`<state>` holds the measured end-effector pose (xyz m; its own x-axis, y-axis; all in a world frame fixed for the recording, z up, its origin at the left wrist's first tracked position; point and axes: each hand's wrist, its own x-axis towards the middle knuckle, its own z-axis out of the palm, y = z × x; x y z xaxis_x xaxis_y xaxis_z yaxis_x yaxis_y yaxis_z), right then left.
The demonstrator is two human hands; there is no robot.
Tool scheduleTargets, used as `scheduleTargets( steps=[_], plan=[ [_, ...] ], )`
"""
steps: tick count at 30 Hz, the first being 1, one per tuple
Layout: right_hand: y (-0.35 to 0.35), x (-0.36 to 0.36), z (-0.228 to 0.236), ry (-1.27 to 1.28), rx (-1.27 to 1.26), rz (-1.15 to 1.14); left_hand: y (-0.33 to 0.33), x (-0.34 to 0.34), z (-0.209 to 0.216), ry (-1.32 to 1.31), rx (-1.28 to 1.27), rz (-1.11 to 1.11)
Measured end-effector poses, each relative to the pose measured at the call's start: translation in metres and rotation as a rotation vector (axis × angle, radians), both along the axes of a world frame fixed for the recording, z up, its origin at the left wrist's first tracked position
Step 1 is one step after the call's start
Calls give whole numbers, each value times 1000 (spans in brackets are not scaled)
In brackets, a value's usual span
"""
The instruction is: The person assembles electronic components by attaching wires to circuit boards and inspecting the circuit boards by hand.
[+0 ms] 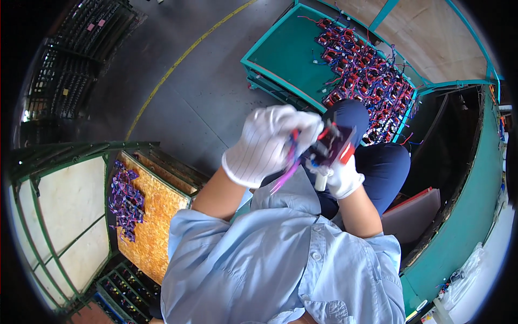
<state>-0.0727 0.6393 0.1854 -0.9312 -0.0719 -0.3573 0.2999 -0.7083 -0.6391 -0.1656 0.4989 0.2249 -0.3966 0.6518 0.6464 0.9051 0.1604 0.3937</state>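
Over my lap, both hands in white gloves work on one dark wired part (332, 147) with a red piece and several coloured wires. My right hand (343, 179) is closed around its lower right side, with a small white connector (321, 182) hanging beside the fingers. My left hand (272, 141), in a striped glove, has its fingers closed on the wires at the part's left. A bundle of pink, purple and blue wires (288, 171) hangs below those fingers. Motion blurs the part and the fingertips, so its exact kind cannot be made out.
A green table (280, 54) ahead carries a large heap of similar red and dark wired parts (361, 70). More purple wired pieces (127, 200) lie on a chipboard surface (148, 227) at left. Dark racks (75, 65) stand far left. A green curved panel (469, 216) borders the right.
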Motion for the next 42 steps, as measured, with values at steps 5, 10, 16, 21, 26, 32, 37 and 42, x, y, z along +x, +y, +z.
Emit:
scheduleTargets(
  steps=[5, 10, 16, 21, 26, 32, 37, 42],
  plan=[
    [13, -10, 27, 416, 348, -42, -19, 29, -5, -205, 22, 37],
    [22, -3, 31, 853, 1109, 43, -22, 38, -24, -14, 114, 227],
    [6, 4, 24, 897, 1396, -2, -21, 13, -27, -833, 176, -1],
    [2, 5, -12, 651, 653, -196, -18, 9, 8, -757, -100, 92],
    [14, -4, 1, 288, -40, -329, -17, 0, -4, -451, 104, -197],
    [15, -3, -54, 216, -1104, 456, -9, 2, 2, -430, -192, -411],
    [12, -4, -8, 324, 186, 122, -25, 9, -14, 44, -40, 17],
    [10, -10, 17, 1019, 1827, -68, -30, 6, -21, -1304, -242, 213]
  ],
)
